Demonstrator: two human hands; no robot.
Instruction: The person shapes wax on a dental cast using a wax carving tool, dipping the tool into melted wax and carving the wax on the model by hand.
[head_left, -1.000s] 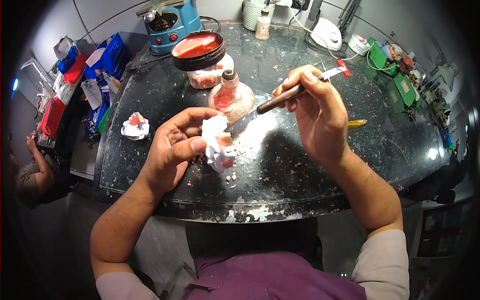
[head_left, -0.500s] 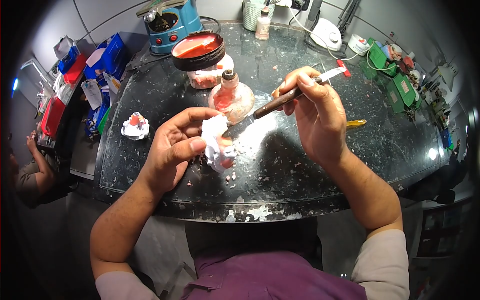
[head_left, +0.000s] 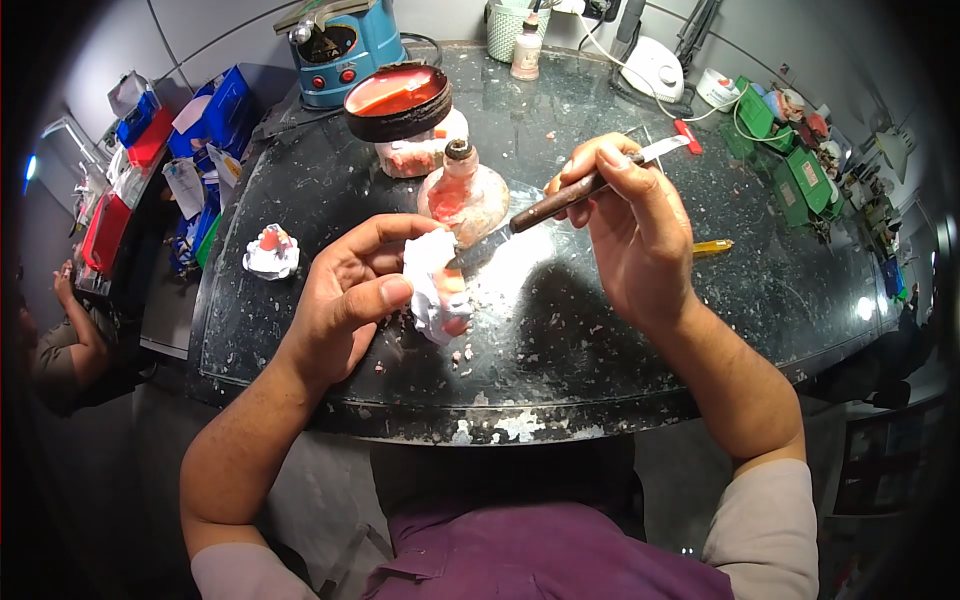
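Note:
My left hand [head_left: 355,290] grips a white plaster piece [head_left: 427,285] with pink wax on its right side. In my right hand [head_left: 635,215] is a wax knife [head_left: 562,198] with a dark handle; its flat metal blade points up and to the right, while the other end points down-left toward the plaster piece. Behind the plaster piece stands a round glass burner [head_left: 465,200] smeared with red. A black-rimmed dish of red wax [head_left: 398,98] rests on a pinkish-white block [head_left: 425,150]. Small pink crumbs lie below the plaster piece.
A second plaster piece [head_left: 270,253] lies at the left of the dark table [head_left: 480,412]. A blue machine [head_left: 345,60], a small bottle [head_left: 525,50] and a white device [head_left: 652,70] stand along the back. A yellow tool [head_left: 713,247] lies right. A person's arm [head_left: 80,325] shows far left.
The wax knife has shifted slightly in my right hand, its lower end dipping toward the plaster piece and then lifting a little. My left hand has barely moved.

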